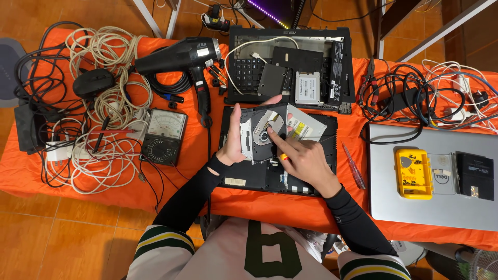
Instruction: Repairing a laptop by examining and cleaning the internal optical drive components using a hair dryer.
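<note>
- One view only, from the head camera, looking down on a table point(171, 193) under an orange cloth.
- Near the middle of the front edge, the left hand point(234, 139) is clamped on the left side of a slim disc drive point(282, 128), which is tilted up over an opened black laptop base point(321, 155).
- The right hand point(306, 163) is not gripping: its forefinger is stretched out and presses on the drive's open tray, near the hub.
- Risk, as I judge it: a hard push from that finger could bend the thin tray, and since only one side of the drive is held, it might slip and drop onto the base below.
- A small screwdriver point(353, 167) lies just right of the base, near enough to be knocked off the front edge.
- Labels: a white rectangular sticker on the drive's metal top; a white-labelled square solid-state drive point(307, 87) in the second laptop shell point(342, 65) at the back edge; a yellow parts box point(413, 173) on the silver laptop point(436, 207) towards the right front corner.
</note>
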